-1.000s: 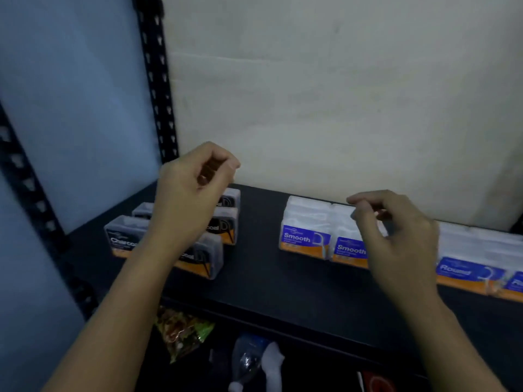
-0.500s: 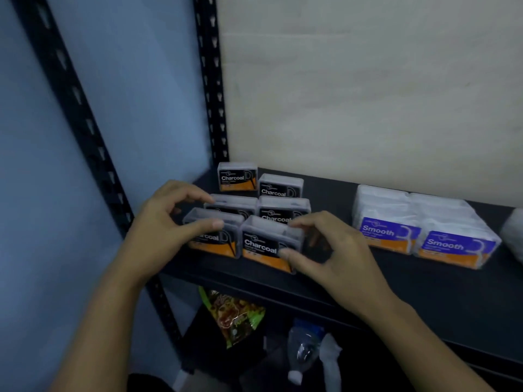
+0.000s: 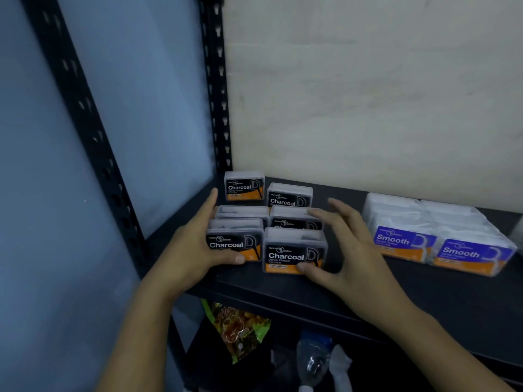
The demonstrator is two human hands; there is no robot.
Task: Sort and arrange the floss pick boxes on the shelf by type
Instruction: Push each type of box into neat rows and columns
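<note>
Six charcoal boxes (image 3: pixel 294 256) btwn left hand (image 3: pixel 192 250) & right hand (image 3: pixel 351 250); both flat, pressing, gripping nothing. Prob squaring up the group; next: even squeeze.

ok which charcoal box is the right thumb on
The front-right Charcoal box, nearest the shelf edge: the right hand has its thumb on its orange strip.

Charcoal boxes (image 3: pixel 294 251): looked like clear hard plastic, glossy, with smooth printed labels.
Smooth boxes (image 3: pixel 402 236): appeared as frosted whitish plastic, faintly shiny.
Shelf board (image 3: pixel 382 292): looked dark, matt and smooth; material unclear.
Upright post (image 3: pixel 215 80): appeared as punched metal, painted, dull.
Back wall (image 3: pixel 368 80): looked matt, rough, patchy.
Snack bag (image 3: pixel 237 329): seemed glossy, crinkled film.
Bottle (image 3: pixel 314 355): seemed clear plastic.
</note>
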